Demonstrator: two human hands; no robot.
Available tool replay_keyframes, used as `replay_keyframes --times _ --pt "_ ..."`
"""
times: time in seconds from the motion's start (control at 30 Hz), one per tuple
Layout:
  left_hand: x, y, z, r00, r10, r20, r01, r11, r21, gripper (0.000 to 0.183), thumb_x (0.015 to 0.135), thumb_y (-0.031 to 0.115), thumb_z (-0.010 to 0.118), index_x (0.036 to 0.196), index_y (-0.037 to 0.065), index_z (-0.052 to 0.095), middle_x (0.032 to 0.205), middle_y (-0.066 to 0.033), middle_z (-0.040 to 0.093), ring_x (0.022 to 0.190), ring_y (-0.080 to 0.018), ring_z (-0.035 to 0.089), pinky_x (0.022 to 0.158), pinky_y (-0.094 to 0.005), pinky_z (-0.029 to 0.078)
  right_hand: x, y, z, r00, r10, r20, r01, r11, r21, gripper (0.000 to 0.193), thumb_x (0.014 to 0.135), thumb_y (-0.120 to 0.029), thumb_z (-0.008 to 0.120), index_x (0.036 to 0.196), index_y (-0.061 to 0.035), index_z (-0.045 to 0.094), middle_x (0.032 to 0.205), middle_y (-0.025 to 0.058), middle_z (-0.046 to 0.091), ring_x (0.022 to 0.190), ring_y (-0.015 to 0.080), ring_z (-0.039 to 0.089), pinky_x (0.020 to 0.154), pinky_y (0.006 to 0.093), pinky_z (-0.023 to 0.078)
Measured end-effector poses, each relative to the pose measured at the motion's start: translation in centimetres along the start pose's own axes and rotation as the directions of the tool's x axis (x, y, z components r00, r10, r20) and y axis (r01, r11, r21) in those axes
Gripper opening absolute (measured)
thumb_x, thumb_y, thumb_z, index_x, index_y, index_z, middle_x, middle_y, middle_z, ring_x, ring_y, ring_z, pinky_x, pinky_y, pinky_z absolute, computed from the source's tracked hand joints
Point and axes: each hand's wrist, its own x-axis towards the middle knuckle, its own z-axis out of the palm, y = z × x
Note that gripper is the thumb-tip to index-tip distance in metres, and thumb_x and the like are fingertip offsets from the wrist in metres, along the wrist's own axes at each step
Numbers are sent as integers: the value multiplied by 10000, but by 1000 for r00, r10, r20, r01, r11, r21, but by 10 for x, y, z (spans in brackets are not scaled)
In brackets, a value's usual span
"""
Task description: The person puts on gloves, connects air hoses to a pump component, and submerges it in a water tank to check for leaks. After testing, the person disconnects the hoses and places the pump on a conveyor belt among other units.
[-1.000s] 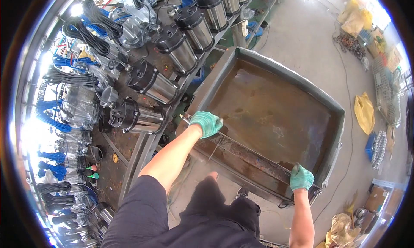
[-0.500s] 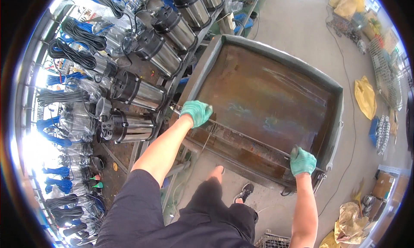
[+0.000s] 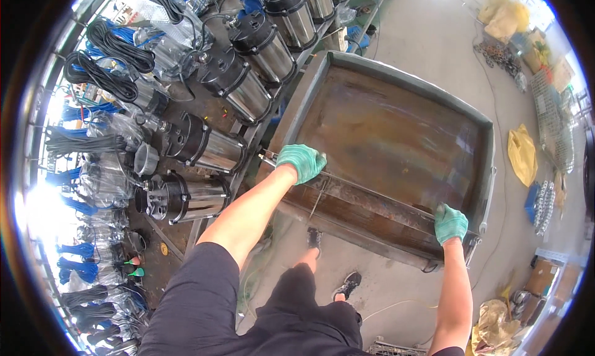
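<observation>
A large rectangular metal tank (image 3: 296, 111) of murky brown liquid (image 3: 396, 127) with an oily sheen stands ahead of me. A long thin metal bar (image 3: 378, 198) crosses the tank near its close side. My left hand (image 3: 302, 162), in a green glove, is closed around the left part of this bar. Toward its right end, my right hand (image 3: 450, 223), gloved the same way, is closed on it as well. Both arms reach forward. The undersides of the fingers are hidden.
On the left, a rack carries several steel and black pumps (image 3: 238, 86), close to the tank's left side. Coiled black cables (image 3: 102, 77) lie beyond them. On the floor at right are a yellow sack (image 3: 522, 154) and metal chains (image 3: 544, 207). A thin cable (image 3: 505, 195) runs along the floor.
The tank and both hands sit slightly farther forward relative to the pumps and floor items. My feet have shifted in a step. The liquid's reflections have changed; both hands keep their hold.
</observation>
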Motion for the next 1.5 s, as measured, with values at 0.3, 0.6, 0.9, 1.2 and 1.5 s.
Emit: replay_keyframes --times 0.3,0.6,0.9,1.2,1.5 --pt "14 -10 -11 998 67 -1 -66 996 -67 445 967 401 484 856 87 780 864 -197 733 825 -407 717 763 -525 557 4 -1 3 1000 -12 3 12 1000 5 315 975 -337 507 843 -119 693 781 171 696 769 412 673 703 523 523" --pt "20 -7 -22 996 49 79 -38 991 -125 450 973 431 489 923 92 780 922 -179 747 888 -392 719 817 -515 552 7 0 -6 991 50 120 -46 998 -29 315 982 -341 487 891 -135 708 838 166 719 827 409 689 746 526 537" --pt "-58 -20 -30 817 -99 -568 -214 863 -458 424 961 281 636 1323 62 618 1313 -190 622 1194 -378 594 1043 -464 468 7 8 4 983 88 164 -109 987 120 417 1014 -438 457 1060 -138 744 1035 164 742 988 392 692 861 493 539" --pt "-309 -164 -102 -75 -859 -506 23 506 -862 202 963 146 684 1080 20 579 927 -65 585 854 -174 537 823 -353 476 12 26 32 993 112 42 -106 664 740 426 1074 -374 496 1098 12 674 946 143 716 825 278 634 805 406 513" --pt "-303 -262 -110 797 -532 -285 -305 52 -951 594 1065 587 406 856 64 597 948 -130 727 905 -183 608 915 -337 470 -28 -111 7 993 92 78 -88 104 991 528 1044 -518 515 1061 -27 711 956 37 688 845 156 623 796 342 522"
